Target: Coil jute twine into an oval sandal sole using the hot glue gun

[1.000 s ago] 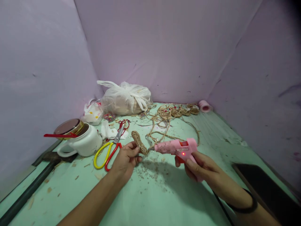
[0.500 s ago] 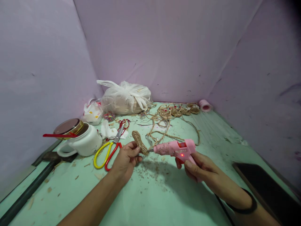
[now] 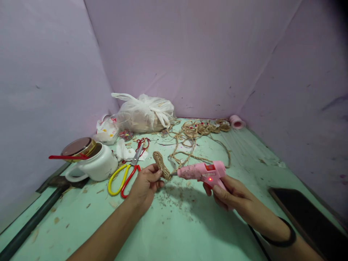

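Observation:
My left hand (image 3: 145, 185) is closed on a braided jute piece (image 3: 161, 164), which it holds upright above the green table (image 3: 174, 228). My right hand (image 3: 231, 194) grips a pink glue gun (image 3: 202, 171) by its handle. A red light glows on the gun. Its nozzle points left and touches the lower end of the jute piece. A loose jute cord (image 3: 190, 145) trails from the piece back to a tangled pile at the far side.
Yellow and red scissors (image 3: 125, 172) lie left of my left hand. A white mug (image 3: 94, 165) with a red stick, a round tin lid (image 3: 78, 145), a white plastic bag (image 3: 145, 114), a pink spool (image 3: 236, 122) and a dark tray (image 3: 307, 217) stand around. Purple walls enclose the table.
The glue gun has shifted slightly left, bringing its nozzle onto the jute piece. My left hand has hardly moved.

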Tool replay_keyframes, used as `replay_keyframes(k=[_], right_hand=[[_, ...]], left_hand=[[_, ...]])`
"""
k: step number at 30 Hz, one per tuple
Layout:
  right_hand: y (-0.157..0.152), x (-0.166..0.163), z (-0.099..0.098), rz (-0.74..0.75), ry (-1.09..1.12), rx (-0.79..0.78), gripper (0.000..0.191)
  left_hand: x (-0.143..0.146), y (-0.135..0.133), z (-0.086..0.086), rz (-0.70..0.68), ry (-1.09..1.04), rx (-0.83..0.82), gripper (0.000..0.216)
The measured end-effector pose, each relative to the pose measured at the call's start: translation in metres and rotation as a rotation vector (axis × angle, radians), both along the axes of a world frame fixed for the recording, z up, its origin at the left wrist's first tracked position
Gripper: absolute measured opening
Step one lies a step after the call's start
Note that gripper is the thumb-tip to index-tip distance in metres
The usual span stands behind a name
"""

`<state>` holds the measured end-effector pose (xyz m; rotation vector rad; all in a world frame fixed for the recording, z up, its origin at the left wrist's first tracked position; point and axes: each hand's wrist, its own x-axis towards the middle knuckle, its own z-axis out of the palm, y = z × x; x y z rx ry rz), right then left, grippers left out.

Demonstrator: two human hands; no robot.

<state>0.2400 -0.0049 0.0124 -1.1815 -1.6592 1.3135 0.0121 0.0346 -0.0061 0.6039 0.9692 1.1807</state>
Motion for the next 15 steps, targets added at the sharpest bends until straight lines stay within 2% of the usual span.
replay_keyframes(k=[15], right_hand=[[0.0004,0.0003,-0.0023,0.006,0.032,-0.021,0.036]], left_hand=[[0.0008,-0.0006,0.0001,-0.039,0.022,0.014,0.015]])
